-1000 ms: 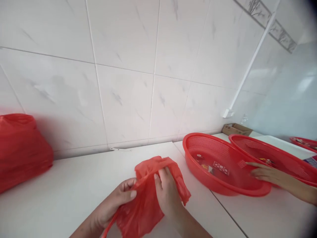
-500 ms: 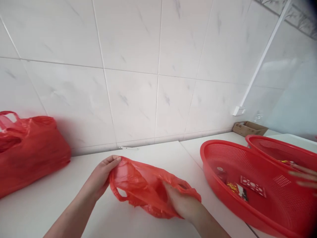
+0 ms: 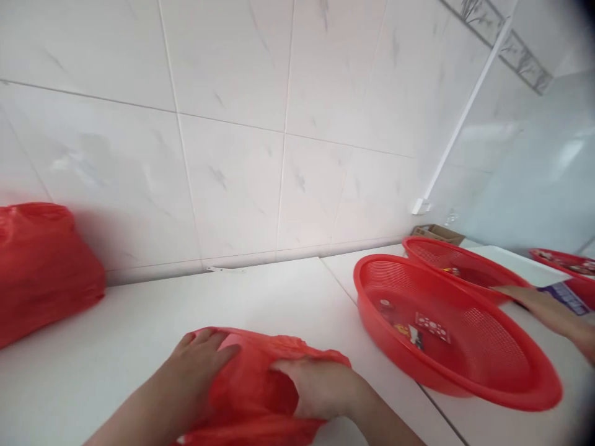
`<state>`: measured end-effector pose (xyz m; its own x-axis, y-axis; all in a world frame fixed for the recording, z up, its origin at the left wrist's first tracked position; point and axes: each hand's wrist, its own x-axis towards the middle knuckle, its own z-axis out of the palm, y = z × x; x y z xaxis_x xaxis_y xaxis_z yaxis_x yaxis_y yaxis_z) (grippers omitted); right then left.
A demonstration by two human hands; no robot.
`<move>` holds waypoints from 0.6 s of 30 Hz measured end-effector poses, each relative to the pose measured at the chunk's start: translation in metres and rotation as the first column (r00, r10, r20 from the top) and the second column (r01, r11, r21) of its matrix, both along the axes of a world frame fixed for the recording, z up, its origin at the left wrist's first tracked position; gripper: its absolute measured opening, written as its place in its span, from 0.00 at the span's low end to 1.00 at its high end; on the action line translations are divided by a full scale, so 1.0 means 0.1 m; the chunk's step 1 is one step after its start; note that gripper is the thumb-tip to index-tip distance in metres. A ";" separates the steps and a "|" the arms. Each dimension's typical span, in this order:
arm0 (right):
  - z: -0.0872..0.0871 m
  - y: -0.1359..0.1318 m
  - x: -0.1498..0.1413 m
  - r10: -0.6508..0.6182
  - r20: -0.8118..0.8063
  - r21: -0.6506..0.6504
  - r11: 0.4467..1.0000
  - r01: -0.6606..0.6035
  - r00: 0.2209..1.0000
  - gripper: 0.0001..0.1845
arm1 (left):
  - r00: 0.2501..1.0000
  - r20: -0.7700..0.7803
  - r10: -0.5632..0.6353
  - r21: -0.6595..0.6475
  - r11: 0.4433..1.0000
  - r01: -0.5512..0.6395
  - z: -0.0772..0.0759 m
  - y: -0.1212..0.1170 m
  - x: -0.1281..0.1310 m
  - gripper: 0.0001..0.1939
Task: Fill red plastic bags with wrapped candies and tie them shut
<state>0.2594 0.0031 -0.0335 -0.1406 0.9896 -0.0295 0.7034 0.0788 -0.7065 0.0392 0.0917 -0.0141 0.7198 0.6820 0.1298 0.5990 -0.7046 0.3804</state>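
Observation:
A thin red plastic bag [image 3: 253, 396] lies crumpled on the white counter [image 3: 139, 334] near the front edge. My left hand [image 3: 198, 365] rests on the bag's left side, fingers curled over its rim. On the bag's right side, my right hand [image 3: 320, 387] has its fingers closed on the plastic. Both hands hold the bag low against the counter.
A full red plastic bag [image 3: 44, 266] stands at the far left against the tiled wall. A red mesh basket [image 3: 465, 353] with a few small packets sits at the right, a second basket [image 3: 458, 263] behind it. Another person's hand [image 3: 543, 303] reaches over the baskets. A small cardboard box [image 3: 437, 233] sits in the corner.
The bag was spread between my hands half a second ago; now both hands have come down and closer, pressing it onto the counter. The other person's hand has moved back.

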 end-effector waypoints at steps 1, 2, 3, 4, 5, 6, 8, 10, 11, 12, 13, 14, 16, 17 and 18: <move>0.06 -0.04 0.04 0.069 0.053 -0.028 0.997 -0.068 0.996 0.21 | 0.999 -0.005 -0.042 -0.021 0.999 0.042 -0.07 0.05 -0.06 0.32; 0.12 -0.08 0.08 0.108 0.068 -0.064 0.993 -0.104 0.992 0.25 | 0.996 0.007 -0.086 -0.048 0.995 0.086 -0.13 0.07 -0.11 0.34; 0.18 -0.12 0.12 0.111 0.040 -0.096 0.990 -0.106 0.993 0.28 | 0.992 0.023 -0.126 -0.074 0.989 0.127 -0.17 0.07 -0.15 0.35; 0.24 -0.15 0.15 0.110 -0.004 -0.128 0.986 -0.110 0.994 0.32 | 0.988 0.038 -0.147 -0.090 0.985 0.150 -0.19 0.05 -0.17 0.36; 0.31 -0.19 0.17 0.110 -0.041 -0.152 0.982 -0.115 0.993 0.35 | 0.987 0.042 -0.156 -0.093 0.983 0.159 -0.18 0.02 -0.18 0.36; 0.38 -0.23 0.18 0.106 -0.063 -0.165 0.980 -0.115 0.992 0.36 | 0.987 0.039 -0.153 -0.077 0.985 0.156 -0.16 -0.01 -0.18 0.34; 0.53 -0.32 0.18 0.070 -0.056 -0.179 0.981 -0.079 0.996 0.35 | 0.990 0.047 -0.136 0.014 0.991 0.136 -0.09 -0.06 -0.17 0.24; 0.66 -0.43 0.17 0.031 -0.034 -0.156 0.987 -0.036 0.999 0.31 | 0.983 0.118 -0.140 0.173 0.978 0.119 -0.03 -0.07 -0.17 0.13; 0.71 -0.50 0.18 0.015 -0.058 -0.120 0.993 -0.022 0.998 0.27 | 0.973 0.173 -0.156 0.259 0.960 0.107 -0.01 -0.06 -0.18 0.10; 0.75 -0.56 0.21 0.015 -0.116 -0.085 0.996 -0.025 0.993 0.24 | 0.958 0.230 -0.171 0.336 0.938 0.087 -0.01 -0.05 -0.20 0.09; 0.78 -0.63 0.26 0.026 -0.204 -0.047 0.998 -0.036 0.979 0.20 | 0.941 0.281 -0.187 0.397 0.915 0.063 -0.03 -0.03 -0.22 0.08; 0.81 -0.69 0.34 0.044 -0.309 -0.012 0.999 -0.050 0.950 0.17 | 0.926 0.326 -0.188 0.444 0.896 0.026 -0.06 0.00 -0.24 0.08; 0.87 -0.78 0.57 0.058 -0.493 0.049 0.998 -0.039 0.868 0.11 | 0.908 0.397 -0.132 0.488 0.869 -0.087 -0.18 0.04 -0.28 0.09; 0.90 -0.80 0.72 0.037 -0.541 0.082 0.997 0.009 0.840 0.10 | 0.899 0.431 -0.079 0.482 0.862 -0.156 -0.25 0.05 -0.29 0.12; 0.94 -0.80 0.87 -0.038 -0.542 0.110 0.987 0.115 0.839 0.10 | 0.883 0.469 -0.014 0.452 0.863 -0.226 -0.32 0.06 -0.30 0.15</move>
